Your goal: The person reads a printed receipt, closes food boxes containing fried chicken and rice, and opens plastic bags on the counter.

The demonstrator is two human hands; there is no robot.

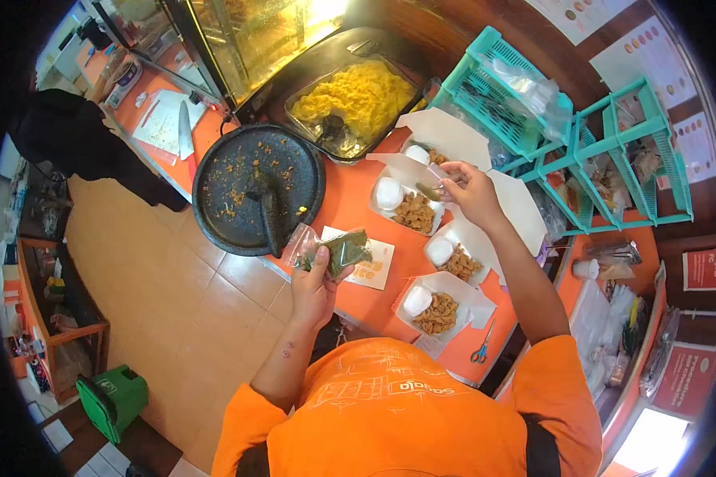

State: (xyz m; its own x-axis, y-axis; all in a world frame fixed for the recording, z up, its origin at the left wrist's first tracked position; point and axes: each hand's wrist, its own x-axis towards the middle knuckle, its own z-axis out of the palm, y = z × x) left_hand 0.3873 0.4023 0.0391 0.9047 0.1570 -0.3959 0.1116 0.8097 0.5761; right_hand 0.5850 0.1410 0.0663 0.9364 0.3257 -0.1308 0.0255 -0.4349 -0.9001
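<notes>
My left hand [314, 290] is closed on a clear plastic bag [344, 251] with dark green, leaf-like contents, held over the near edge of the orange counter. My right hand [473, 195] pinches a small greenish piece [429, 191]; its exact kind is too small to make out. That hand is above an open white food box [413, 210] with a white rice mound and brown fried pieces. Beside it are more open boxes with the same food, among them a middle box [457, 258] and a nearest box [437, 308]. A farther box [426, 153] is partly hidden by a lid.
A large stone mortar [215, 207] with a pestle [270, 219] stands at the left. Behind lies a tray of yellow food [362, 91]. Teal baskets [533, 131] stand at the right, scissors [482, 347] near the front. A person in black [71, 143] stands far left.
</notes>
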